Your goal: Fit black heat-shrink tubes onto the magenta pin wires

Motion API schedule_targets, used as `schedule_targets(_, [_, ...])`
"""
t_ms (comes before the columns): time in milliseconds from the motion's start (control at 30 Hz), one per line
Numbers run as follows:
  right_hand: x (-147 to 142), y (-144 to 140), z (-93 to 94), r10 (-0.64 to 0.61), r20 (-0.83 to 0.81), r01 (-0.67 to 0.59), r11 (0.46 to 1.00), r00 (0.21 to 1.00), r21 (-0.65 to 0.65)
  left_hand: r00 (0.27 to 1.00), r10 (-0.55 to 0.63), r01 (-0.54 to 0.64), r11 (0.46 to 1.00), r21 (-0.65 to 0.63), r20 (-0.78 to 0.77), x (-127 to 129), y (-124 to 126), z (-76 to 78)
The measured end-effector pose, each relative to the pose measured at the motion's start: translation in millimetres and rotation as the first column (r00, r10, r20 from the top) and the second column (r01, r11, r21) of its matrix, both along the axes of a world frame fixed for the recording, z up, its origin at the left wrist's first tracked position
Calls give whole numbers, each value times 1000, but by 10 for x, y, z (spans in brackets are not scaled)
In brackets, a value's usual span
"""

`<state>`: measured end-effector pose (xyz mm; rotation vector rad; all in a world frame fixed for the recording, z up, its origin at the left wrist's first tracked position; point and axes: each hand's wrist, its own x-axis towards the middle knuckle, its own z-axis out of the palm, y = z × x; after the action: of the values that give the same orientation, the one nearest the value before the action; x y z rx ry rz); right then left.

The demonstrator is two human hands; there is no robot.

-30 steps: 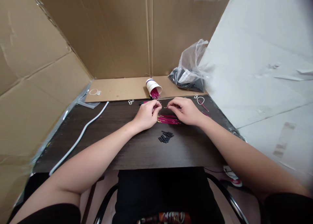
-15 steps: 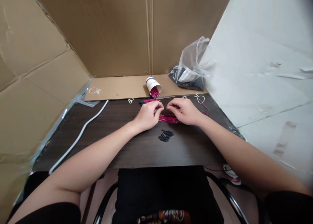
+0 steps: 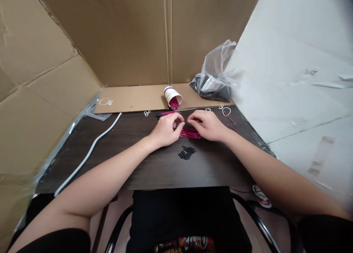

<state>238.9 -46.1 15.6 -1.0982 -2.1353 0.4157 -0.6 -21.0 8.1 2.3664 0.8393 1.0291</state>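
My left hand [image 3: 168, 129] and my right hand [image 3: 207, 125] face each other over the table, fingertips a small gap apart. Each is closed in a pinch; whatever lies between the fingertips is too small or hidden to make out. Under them lies a bundle of magenta wires [image 3: 191, 133], partly covered by the right hand. Nearer to me sits a small pile of short black tubes [image 3: 186, 153]. Just behind the left hand are magenta wires with black ends [image 3: 165, 114]. A paper cup [image 3: 173, 95] lies tilted beyond, more magenta wires spilling from its mouth.
A clear plastic bag [image 3: 213, 78] of black pieces stands at the back right on a cardboard strip [image 3: 132, 98]. Rubber bands [image 3: 147, 113] and loose wires [image 3: 233, 128] are scattered about. A pale tube [image 3: 91, 150] runs along the left. Cardboard walls [image 3: 124, 36] enclose the dark table [image 3: 154, 172].
Both hands stay almost in place, still pinched; the left fingers have shifted slightly. The whole view has moved a little. Nothing else visibly differs.
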Motion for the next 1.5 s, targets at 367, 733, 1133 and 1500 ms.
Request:
schedule_targets(367, [42,6,-23,-86,-5,86,996,996,-21,984,49,-17,982,188,-169,-159,175,136])
schedule_targets(733, [107,38,13,52,154,-32,991,987,-131,909,244,-182,962,205,-339,-415,529,208])
schedule_targets(1133, [46,11,9,134,244,-92,981,961,-173,886,285,-208,949,236,-366,-372,451,217])
schedule_targets(1500, [70,13,-33,106,314,-60,987,944,-152,860,-420,390,907,-157,-291,-105,-70,249])
